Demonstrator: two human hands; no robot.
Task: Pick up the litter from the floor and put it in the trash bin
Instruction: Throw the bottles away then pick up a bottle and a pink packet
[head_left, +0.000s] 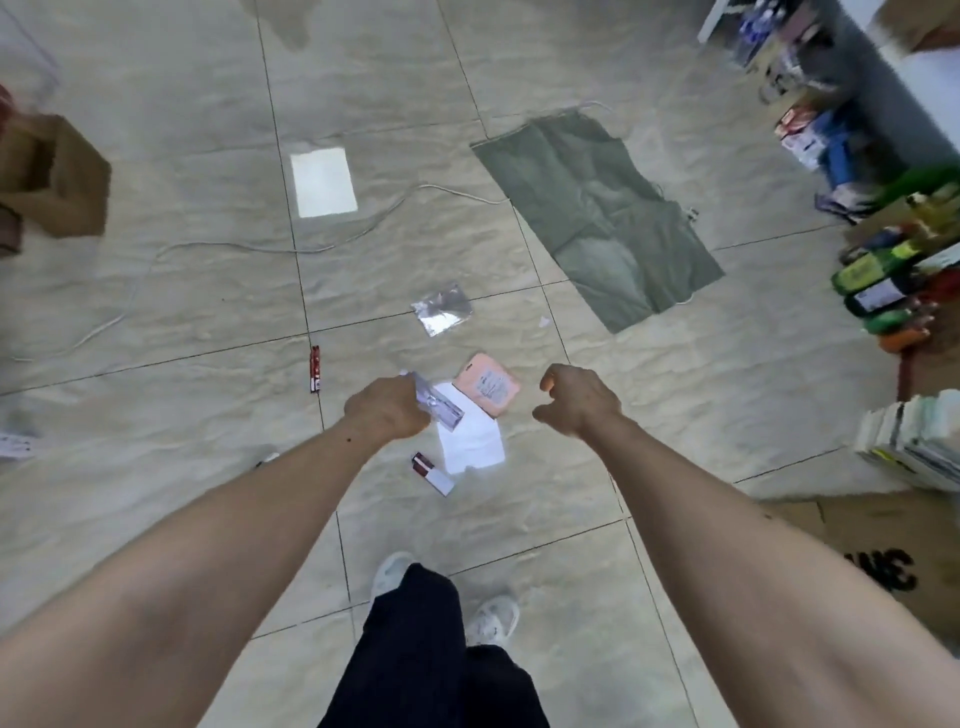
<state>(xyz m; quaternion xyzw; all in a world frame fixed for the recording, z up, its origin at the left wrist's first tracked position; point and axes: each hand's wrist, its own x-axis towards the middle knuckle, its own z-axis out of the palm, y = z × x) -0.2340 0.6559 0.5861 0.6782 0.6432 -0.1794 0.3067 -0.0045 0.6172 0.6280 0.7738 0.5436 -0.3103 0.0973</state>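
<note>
Head view had both arms stretched out over the tiled floor (182, 312), and the whole thing kinda came down to which hand was free and closest to the pile. Left hand (387, 410) was already busy, fingers pinched around a crinkly clear wrapper (439, 405) sticking out toward its 3 o'clock, so I'd count that one out for the next grab. Right hand (579, 400) held nothing, fingers loosely curled and half open, hovering above the floor. From it, the pink packet (488, 384) sat at about 9 o'clock, just beside it in frame, lying flat with its long axis running roughly 11 to 5. The white paper (470, 441) lay at about 8 o'clock from that hand, partly tucked under the packet's lower edge and under the wrapper as seen from here. A small red-and-white box (434, 473) was just past the paper's lower left corner, closer to the left hand really. Farther out, a foil packet (441, 309) sat at 12 o'clock from the left hand, and a thin red stick wrapper (315, 369) at its 10 o'clock, long axis nearly straight up and down. Couldn't spot a trash bin anywhere, so no clue which way the carry would go. My guess is the right hand goes for the pink packet, being nearer.
</note>
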